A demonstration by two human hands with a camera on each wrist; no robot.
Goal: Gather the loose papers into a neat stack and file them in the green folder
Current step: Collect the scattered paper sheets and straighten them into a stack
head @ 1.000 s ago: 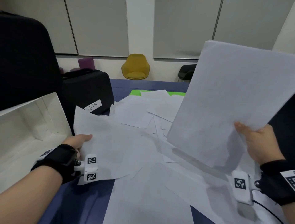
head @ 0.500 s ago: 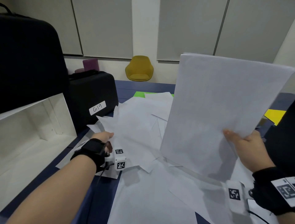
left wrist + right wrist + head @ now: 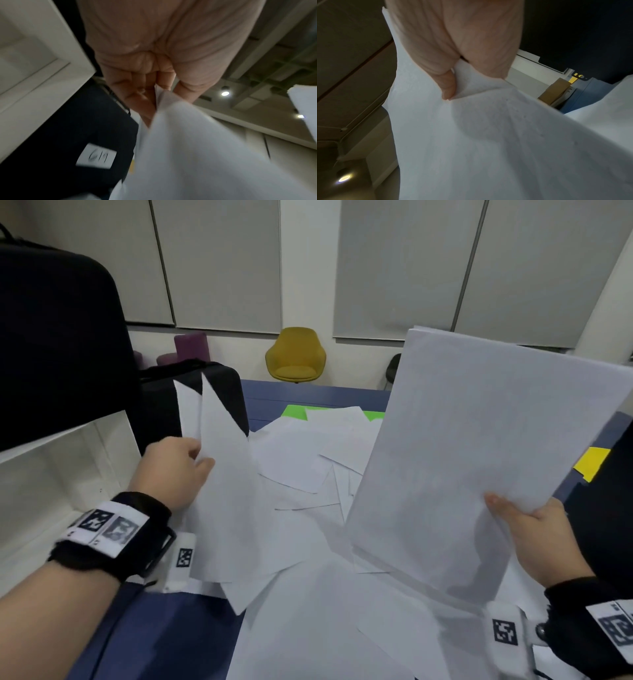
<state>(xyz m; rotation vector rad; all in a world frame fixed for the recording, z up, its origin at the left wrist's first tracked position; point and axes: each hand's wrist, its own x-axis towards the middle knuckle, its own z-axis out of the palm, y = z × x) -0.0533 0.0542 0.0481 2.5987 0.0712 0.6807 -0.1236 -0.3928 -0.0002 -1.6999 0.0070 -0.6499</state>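
Observation:
My right hand [image 3: 524, 525] holds a gathered stack of white sheets [image 3: 479, 460] upright over the right side of the table, thumb on the front face [image 3: 448, 86]. My left hand [image 3: 178, 470] pinches a couple of loose sheets [image 3: 226, 491] by their edge and has them lifted off the pile; the left wrist view shows the fingers [image 3: 145, 97] closed on the paper edge [image 3: 171, 135]. Many loose white papers [image 3: 301, 460] cover the blue table. The green folder [image 3: 294, 410] lies at the far side, mostly under papers.
A black case [image 3: 219, 392] with a label stands at the back left, a larger black case [image 3: 58, 344] above a white open box [image 3: 51, 484] at left. A yellow folder [image 3: 591, 462] peeks out at right. A yellow chair [image 3: 296, 356] stands beyond the table.
My left hand took hold of loose sheets at the pile's left edge and raised them up toward the black case. The right hand's stack sank slightly lower.

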